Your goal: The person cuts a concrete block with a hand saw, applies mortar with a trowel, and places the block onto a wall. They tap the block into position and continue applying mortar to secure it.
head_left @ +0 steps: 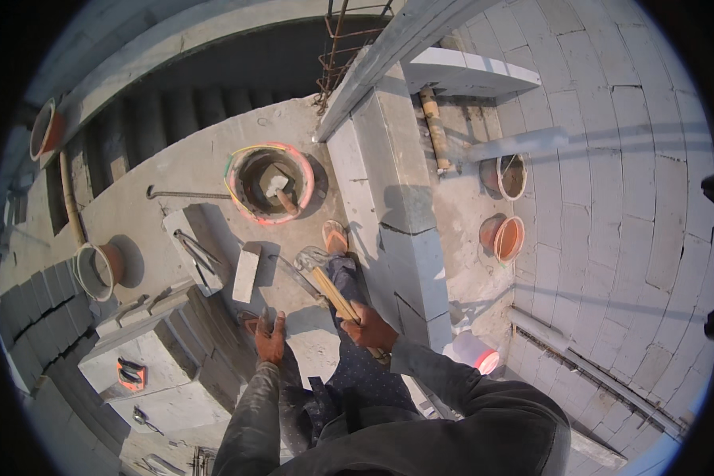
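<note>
My right hand is closed around a pale wooden strip, which points up and to the left in front of my right leg. My left hand hangs above the floor with its thumb and fingers apart and nothing visible in it. Just ahead, between the hands, a long grey tool lies on the floor by my foot. A small pale block stands beyond my left hand. Left of it is a larger block with a dark metal tool on top. A trowel rests in a round mortar tub.
A low block wall runs along my right, before a tall block wall. Stacked blocks stand at my left, with an orange-handled tool on them. Buckets and a bent rod lie about. Stairs drop away beyond.
</note>
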### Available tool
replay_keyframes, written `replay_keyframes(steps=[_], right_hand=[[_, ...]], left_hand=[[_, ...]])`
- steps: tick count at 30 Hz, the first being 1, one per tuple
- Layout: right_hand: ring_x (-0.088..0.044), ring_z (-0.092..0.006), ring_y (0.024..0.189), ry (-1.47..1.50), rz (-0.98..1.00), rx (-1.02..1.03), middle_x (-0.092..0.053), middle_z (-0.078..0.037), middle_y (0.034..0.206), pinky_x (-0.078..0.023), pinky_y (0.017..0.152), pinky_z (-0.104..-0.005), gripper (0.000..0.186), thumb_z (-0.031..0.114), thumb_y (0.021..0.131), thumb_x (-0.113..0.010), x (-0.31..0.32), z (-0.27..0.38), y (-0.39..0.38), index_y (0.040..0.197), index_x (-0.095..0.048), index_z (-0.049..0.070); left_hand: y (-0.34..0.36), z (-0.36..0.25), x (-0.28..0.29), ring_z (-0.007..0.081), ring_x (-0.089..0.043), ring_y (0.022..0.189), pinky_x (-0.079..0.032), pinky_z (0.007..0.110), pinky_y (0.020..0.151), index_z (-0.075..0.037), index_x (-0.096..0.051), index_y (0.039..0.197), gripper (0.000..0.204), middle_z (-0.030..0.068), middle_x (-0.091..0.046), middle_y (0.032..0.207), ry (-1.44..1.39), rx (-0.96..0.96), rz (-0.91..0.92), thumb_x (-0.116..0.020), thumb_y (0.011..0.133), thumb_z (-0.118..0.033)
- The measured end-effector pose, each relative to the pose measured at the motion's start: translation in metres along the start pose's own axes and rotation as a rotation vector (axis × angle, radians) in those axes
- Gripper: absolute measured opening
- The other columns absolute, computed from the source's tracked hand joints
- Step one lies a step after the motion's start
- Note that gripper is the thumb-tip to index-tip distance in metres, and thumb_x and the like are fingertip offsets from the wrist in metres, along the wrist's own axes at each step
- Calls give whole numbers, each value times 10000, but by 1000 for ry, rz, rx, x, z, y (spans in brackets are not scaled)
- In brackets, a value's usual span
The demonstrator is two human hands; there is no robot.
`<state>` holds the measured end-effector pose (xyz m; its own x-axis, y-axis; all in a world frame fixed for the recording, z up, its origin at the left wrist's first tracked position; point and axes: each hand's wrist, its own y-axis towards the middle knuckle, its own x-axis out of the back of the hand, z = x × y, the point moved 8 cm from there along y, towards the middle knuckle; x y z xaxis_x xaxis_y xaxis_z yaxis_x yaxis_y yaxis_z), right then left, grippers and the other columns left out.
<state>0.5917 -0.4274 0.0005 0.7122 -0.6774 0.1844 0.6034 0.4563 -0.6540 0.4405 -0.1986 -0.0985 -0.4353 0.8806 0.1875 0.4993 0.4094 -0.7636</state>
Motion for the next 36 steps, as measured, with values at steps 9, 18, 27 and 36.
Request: replay_keyframes(steps=[9, 18, 27, 36], right_hand=[[-675, -413, 666, -197, -621, 209, -648, -218, 712, -516, 606, -469, 278, 243, 933, -677, 233, 86, -84, 938, -587, -20], [-628, -453, 643, -303, -744, 301, -607, -230, 683, -479, 560, -481, 257, 230, 971, -637, 299, 102, -21, 937, -550, -10], [-657, -489, 730, -471, -598, 267, -649, -291, 769, -521, 603, -524, 282, 225, 937, -661, 287, 93, 52, 1003, -539, -20], [-619, -481, 630, -380, -567, 339, -594, -257, 681, -490, 554, -526, 270, 225, 943, -652, 283, 66, 0, 918, -506, 0]], left_hand=[[55, -289, -278, 460, -428, 1383, -350, 605, 1111, -12, -187, 1593, 1176, 278, -349, 1548, -28, -69, 510, -676, 807, -738], [77, -220, -352, 267, -612, 1188, -528, 371, 969, 64, -335, 1475, 933, 214, -588, 1336, -34, -21, 468, -788, 862, -473], [64, -232, -352, 243, -630, 1141, -533, 335, 934, 107, -292, 1486, 980, 227, -605, 1309, -120, -51, 494, -771, 873, -488], [60, -241, -343, 299, -625, 1202, -500, 322, 988, 140, -133, 1544, 1231, 300, -625, 1273, 120, 6, 453, -751, 820, -639]])
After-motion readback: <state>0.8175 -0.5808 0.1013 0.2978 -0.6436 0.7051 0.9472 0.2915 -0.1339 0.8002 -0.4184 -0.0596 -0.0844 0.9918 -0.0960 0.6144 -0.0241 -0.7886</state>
